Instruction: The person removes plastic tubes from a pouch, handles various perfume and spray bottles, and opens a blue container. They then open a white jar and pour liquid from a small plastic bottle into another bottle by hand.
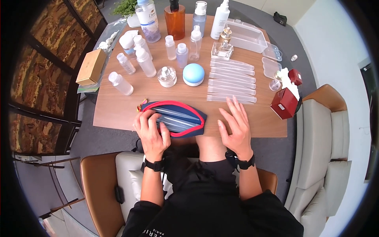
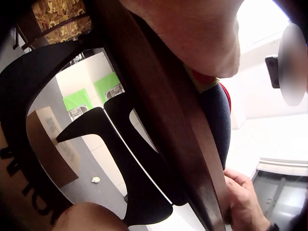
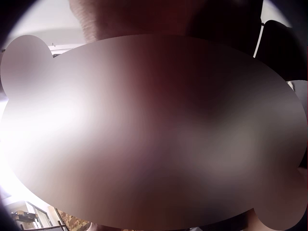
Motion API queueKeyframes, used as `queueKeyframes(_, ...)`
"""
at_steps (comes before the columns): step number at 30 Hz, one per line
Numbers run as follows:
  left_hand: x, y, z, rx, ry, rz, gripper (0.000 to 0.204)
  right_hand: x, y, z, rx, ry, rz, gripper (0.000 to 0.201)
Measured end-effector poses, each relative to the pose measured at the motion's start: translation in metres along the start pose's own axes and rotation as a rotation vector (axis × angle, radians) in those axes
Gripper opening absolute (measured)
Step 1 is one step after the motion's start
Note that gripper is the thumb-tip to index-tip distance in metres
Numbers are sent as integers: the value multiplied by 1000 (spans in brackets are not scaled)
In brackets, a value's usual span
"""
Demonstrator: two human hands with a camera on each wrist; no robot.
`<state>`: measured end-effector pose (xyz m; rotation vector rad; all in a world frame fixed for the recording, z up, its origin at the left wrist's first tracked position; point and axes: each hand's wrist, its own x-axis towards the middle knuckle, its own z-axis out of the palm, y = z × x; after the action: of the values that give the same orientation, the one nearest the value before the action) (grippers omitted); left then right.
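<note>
A navy zip pouch [image 1: 201, 128] with red trim lies unzipped at the table's front edge, several long clear plastic pieces [image 1: 177, 121] inside it. My left hand [image 1: 152, 132] grips its left end, fingers and thumb bent over the red rim. From below, the left wrist view has the pouch [image 2: 216, 120] beside the tabletop edge. My right hand [image 1: 237, 128] is just right of the pouch, fingers spread and holding nothing. Beyond its fingertips, several similar clear tapered plastic strips [image 1: 231, 82] lie in a stacked row. Blur covers most of the right wrist view.
Behind the pouch stand a glass perfume bottle [image 1: 167, 77], a blue-lidded round jar [image 1: 193, 74] and several pump and travel bottles. A clear plastic box [image 1: 246, 37] sits at the back right, dark red boxes [image 1: 284, 103] at the right edge, and a cardboard box [image 1: 90, 67] at the left.
</note>
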<state>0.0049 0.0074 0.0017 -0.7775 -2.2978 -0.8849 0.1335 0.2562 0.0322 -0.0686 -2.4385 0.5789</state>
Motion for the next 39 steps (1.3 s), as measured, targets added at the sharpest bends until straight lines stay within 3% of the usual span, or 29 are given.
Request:
queueKeyframes(4,1,-2,1,-90,32,3,26,-2,0,2,67,173,-28,25)
queueKeyframes(9,-1,-3,-8,-130,2,18,26,12,-32,-1,212,200,-101,27)
queueKeyframes(13,0,-2,-7,-90,-19,27,26,28,-55,9,400,5,-72,25)
queueKeyframes(16,2,1,-5,-97,3,17,24,39,-59,17,346,-79,-125,16)
queueKeyframes(18,3,1,-3,-85,8,36,23,46,-61,19,81,-307,-99,15)
queueKeyframes(21,1,-2,-5,-64,-15,50,23,58,-67,24,17,-396,-73,4)
queueKeyframes(31,-1,-2,1,-60,51,59,21,66,-64,30,-58,-426,-102,10)
queueKeyframes(33,-2,-1,0,-57,46,55,21,67,-61,32,-34,-336,-204,10)
queueKeyframes(39,-2,-2,3,-49,72,56,21,74,-67,19,-54,-359,-172,7)
